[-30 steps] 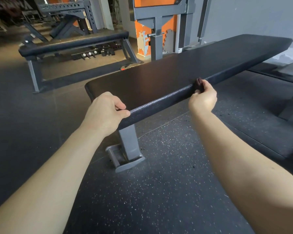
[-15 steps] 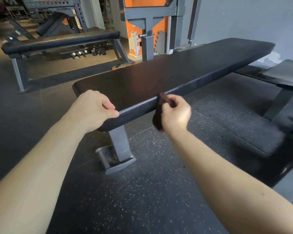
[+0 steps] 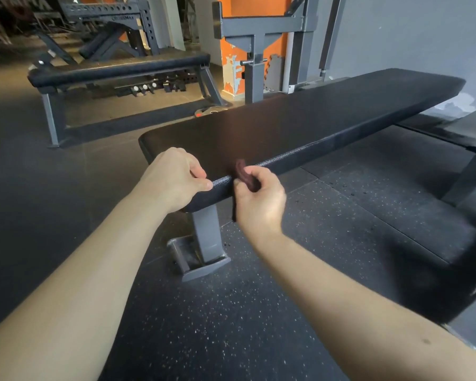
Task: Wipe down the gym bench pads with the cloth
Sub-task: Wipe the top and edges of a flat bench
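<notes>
Cloth (image 3: 243, 174): dark maroon, bunched, pressed on the near long edge of the bench pad (image 3: 313, 125), close to the pad's near-left end. A tail hangs below the edge, so I read the cloth's long axis as roughly vertical, with the top on the rim and the loose end pointing at the floor.

Right hand (image 3: 261, 200): fingers curled round the wad. Left hand (image 3: 173, 180): just beside it on the left, fingers hooked over the same edge, thumb on the side face, gripping the pad.

Pad: flat, black, textured. Its long axis runs from near left to far right, with the far end toward the grey wall.

Judgement: the step in hand is the wipe along the near edge, close to its left end. I cannot tell how much of the top face is done. The next move probably rounds the near-left end or reverses toward the far right under firm pressure. The left hand sits in the leftward path and would have to give way.

Outward: grey leg (image 3: 206, 237) under the hands, second bench (image 3: 116, 68) far left, grey rack upright (image 3: 254, 78) beyond the pad.
</notes>
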Demonstrator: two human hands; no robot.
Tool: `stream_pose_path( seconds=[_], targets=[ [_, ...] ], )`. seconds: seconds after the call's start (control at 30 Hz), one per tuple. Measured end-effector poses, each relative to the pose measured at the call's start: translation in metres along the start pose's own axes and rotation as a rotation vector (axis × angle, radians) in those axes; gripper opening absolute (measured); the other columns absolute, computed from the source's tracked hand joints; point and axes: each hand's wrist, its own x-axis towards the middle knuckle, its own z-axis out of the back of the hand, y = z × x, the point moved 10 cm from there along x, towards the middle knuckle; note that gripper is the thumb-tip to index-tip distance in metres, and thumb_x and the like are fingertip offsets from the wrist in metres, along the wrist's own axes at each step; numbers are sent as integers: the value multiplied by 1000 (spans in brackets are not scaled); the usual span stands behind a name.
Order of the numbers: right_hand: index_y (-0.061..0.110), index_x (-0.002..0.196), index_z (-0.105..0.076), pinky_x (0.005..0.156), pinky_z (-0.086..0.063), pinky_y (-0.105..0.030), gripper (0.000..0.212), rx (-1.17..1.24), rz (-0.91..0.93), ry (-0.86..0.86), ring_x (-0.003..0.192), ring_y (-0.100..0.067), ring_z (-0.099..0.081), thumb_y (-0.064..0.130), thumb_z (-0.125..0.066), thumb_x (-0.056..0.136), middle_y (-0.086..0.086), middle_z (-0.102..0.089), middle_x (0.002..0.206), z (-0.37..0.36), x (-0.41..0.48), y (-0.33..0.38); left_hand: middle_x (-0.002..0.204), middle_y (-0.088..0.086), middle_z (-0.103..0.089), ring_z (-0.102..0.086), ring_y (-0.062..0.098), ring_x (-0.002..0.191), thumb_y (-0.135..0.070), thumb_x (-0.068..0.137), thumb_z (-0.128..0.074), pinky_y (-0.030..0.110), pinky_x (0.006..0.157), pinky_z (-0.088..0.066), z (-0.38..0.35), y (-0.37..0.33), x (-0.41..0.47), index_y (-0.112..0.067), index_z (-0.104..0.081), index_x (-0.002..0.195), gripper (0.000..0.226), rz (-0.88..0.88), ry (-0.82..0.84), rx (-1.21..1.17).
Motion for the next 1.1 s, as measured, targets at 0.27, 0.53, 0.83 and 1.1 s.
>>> stream_pose_path(
  seconds=[0.27, 0.53, 0.83, 1.1],
  targets=[
    [31, 93, -68, 90, -56, -42, 13, 38, -57, 78, 91, -17, -66, 19, -71, 88, 6, -69, 96, -12, -10, 11, 119, -5, -60, -58, 17, 104, -18, 96, -69, 33, 95, -46, 10, 3, -8, -25, -74, 121, 27, -48, 97, 40],
    [32, 96, -55, 88, -57, -46, 16, 71, -47, 39, 90, -19, -62, 19, -63, 92, 5, -58, 103, -36, -42, 14, 118, 4, -70, -67, 23, 105, -26, 97, -68, 37, 92, -54, 31, 57, -27, -19, -74, 115, 20, 156, 74, 19],
    [25, 93, -64, 82, -58, -38, 14, 12, 80, 195, 90, -15, -61, 14, -71, 88, 13, -55, 98, -79, -80, 32, 108, 4, -73, -67, 27, 97, -31, 91, -71, 43, 94, -56, 11, 87, -29, -18, -78, 101, 17, 241, 219, -1],
    [24, 100, -62, 88, -58, -38, 23, -245, 203, 235, 92, -14, -59, 8, -75, 88, 8, -49, 107, -84, -78, 37, 119, 6, -70, -66, 27, 105, -36, 96, -67, 35, 86, -53, 14, 104, -30, -14, -74, 116, 30, 249, 220, 14]
  ],
)
